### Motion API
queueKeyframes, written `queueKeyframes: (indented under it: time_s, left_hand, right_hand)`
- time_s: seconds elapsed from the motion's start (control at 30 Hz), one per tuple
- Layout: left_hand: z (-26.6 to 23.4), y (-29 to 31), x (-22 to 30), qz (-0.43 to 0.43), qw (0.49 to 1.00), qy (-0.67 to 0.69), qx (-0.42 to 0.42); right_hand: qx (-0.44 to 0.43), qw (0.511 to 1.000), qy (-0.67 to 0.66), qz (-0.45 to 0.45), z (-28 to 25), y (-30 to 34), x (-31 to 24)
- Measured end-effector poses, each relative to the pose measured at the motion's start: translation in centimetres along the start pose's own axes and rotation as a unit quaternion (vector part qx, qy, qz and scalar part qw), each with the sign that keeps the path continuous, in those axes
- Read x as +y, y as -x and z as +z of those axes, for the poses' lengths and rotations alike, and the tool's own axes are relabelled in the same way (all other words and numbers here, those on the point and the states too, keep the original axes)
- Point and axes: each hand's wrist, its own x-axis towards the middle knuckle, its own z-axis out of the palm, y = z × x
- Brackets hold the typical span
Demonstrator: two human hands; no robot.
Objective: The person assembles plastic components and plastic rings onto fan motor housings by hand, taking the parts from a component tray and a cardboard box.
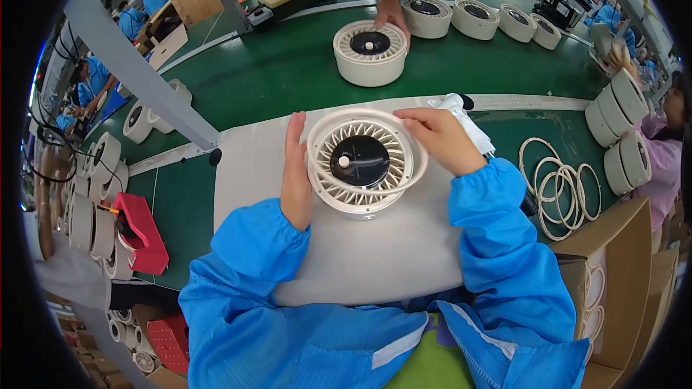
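1. Left hand [296, 173]: flat and open, fingers together, palm pressed against the left side of the fan [360, 161]; it grips nothing.
2. Right hand [441, 138]: fingers curled over the upper right of the ring [414, 145], pinching it onto the fan's rim.
3. Fan: round, cream, with radial vanes and a black hub bearing a small white centre; it lies face up on the mat [375, 245], between the two hands.
4. Ring: thin, cream, sitting on top of the fan's rim, slightly off toward the right.
5. Mat: pale grey, laid over the green bench [288, 72] directly before the person.
6. Cloth [461, 117]: white, behind the right hand, at the mat's far right corner.
7. Loose rings [562, 187]: several, overlapping, on the bench to the right of the mat.
8. Second fan [370, 52]: farther up the bench, touched by another person's hand [391, 13].
9. Fan row [479, 18]: more units lined up to the upper right.
10. Red holder [140, 234]: on the bench to the left.
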Motion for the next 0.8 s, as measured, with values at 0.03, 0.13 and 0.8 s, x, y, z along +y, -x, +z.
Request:
queueKeyframes:
  time_s: [0.03, 0.13, 0.8]
  left_hand:
    - [0.5, -0.5, 0.5, -0.085, 0.988, 0.122, 0.045]
    - [-0.2, -1.3, -0.7, -0.119, 0.976, 0.167, 0.07]
    - [-1.3, -3.1, -1.8, 0.021, 0.951, -0.308, -0.003]
  right_hand:
    - [0.005, 0.999, 0.034, 0.0, 0.3, 0.1, 0.2]
    - [0.005, 0.995, 0.098, -0.005, 0.8, 0.4, -0.1]
    - [0.023, 0.91, 0.387, -0.147, 4.6, -0.9, -0.2]
